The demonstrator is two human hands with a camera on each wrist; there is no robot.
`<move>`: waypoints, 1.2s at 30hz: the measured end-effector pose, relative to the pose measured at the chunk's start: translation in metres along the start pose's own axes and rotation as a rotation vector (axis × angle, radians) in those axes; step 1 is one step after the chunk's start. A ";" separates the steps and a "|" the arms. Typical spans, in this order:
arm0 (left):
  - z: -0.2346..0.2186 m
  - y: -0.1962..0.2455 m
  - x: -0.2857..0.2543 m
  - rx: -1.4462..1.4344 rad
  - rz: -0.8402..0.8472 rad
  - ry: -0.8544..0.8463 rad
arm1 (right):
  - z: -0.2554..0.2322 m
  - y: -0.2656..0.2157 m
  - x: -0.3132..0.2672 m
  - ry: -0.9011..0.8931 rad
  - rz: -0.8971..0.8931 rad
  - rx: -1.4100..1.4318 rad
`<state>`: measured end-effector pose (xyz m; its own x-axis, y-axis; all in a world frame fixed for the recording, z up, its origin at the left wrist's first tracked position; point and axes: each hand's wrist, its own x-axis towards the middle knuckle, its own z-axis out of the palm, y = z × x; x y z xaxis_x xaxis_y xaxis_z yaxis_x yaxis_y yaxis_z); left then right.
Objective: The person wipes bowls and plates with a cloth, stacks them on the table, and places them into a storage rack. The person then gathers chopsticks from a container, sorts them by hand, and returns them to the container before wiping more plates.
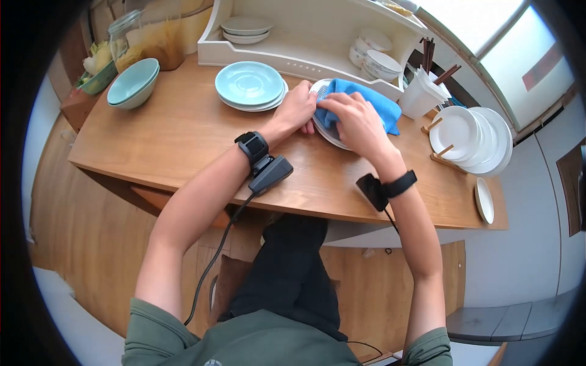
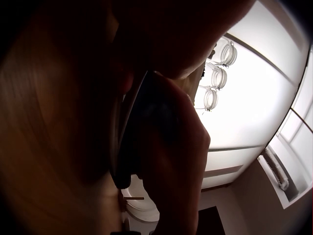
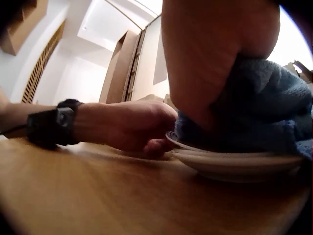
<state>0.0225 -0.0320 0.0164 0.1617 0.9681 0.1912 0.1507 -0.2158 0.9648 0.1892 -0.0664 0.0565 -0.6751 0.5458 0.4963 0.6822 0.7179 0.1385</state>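
Note:
A small stack of white plates (image 1: 331,136) (image 3: 234,165) lies on the wooden table (image 1: 183,134), in front of the white shelf. My left hand (image 1: 298,110) (image 3: 131,128) grips the stack's left rim, thumb tucked at the edge. My right hand (image 1: 356,122) (image 3: 210,63) presses a bunched blue cloth (image 1: 373,100) (image 3: 266,115) down onto the top plate, fingers curled over it. Most of the plate's face is hidden by the cloth and hand. The left wrist view is dark and blurred.
A stack of light-blue saucers (image 1: 249,84) sits left of the hands, with teal bowls (image 1: 133,82) and a glass jar (image 1: 125,39) further left. White plates stand in a wooden rack (image 1: 470,137) at right, beside a white holder with chopsticks (image 1: 421,91). A small plate (image 1: 484,200) lies near the table's right edge.

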 end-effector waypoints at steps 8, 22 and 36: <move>0.009 0.001 -0.002 -0.168 -0.054 -0.028 | 0.014 0.044 0.005 -0.081 0.242 -0.109; 0.013 -0.005 0.001 -0.208 -0.059 0.057 | -0.007 -0.008 -0.004 -0.057 0.084 0.171; 0.012 -0.009 0.001 -0.234 -0.055 0.045 | 0.020 0.039 0.042 -0.151 0.373 -0.038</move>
<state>0.0331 -0.0305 0.0058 0.1148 0.9835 0.1400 -0.0728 -0.1322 0.9885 0.1813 -0.0067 0.0652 -0.4109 0.8251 0.3877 0.8961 0.4437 0.0053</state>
